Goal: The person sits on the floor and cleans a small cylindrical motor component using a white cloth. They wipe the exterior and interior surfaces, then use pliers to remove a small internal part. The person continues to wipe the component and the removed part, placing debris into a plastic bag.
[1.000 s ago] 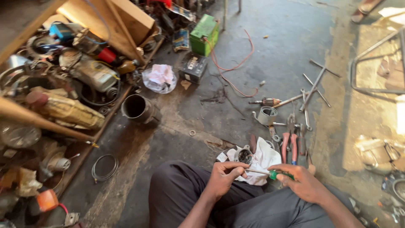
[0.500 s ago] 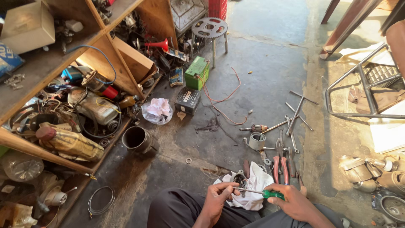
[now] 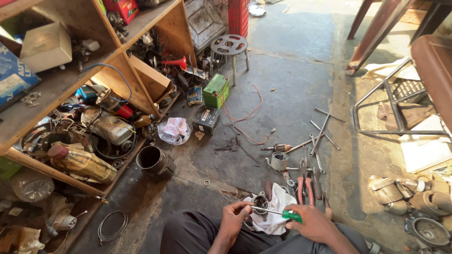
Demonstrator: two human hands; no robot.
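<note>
The screwdriver (image 3: 275,213) lies almost level near the bottom edge of the view, above the person's lap. Its long axis runs left to right: the green handle is on the right, the metal tip points left into a small round metal part (image 3: 260,202). The right hand (image 3: 314,225) has its fingers wrapped closed around the handle. The left hand (image 3: 234,217) pinches the metal part, fingers curled tight on it. A white cloth (image 3: 278,211) lies under both. Just beyond, red-handled pliers (image 3: 301,183) and wrenches rest on the concrete floor (image 3: 282,84), which has open room further ahead. A wooden shelf (image 3: 70,80) full of parts borders the left side.
</note>
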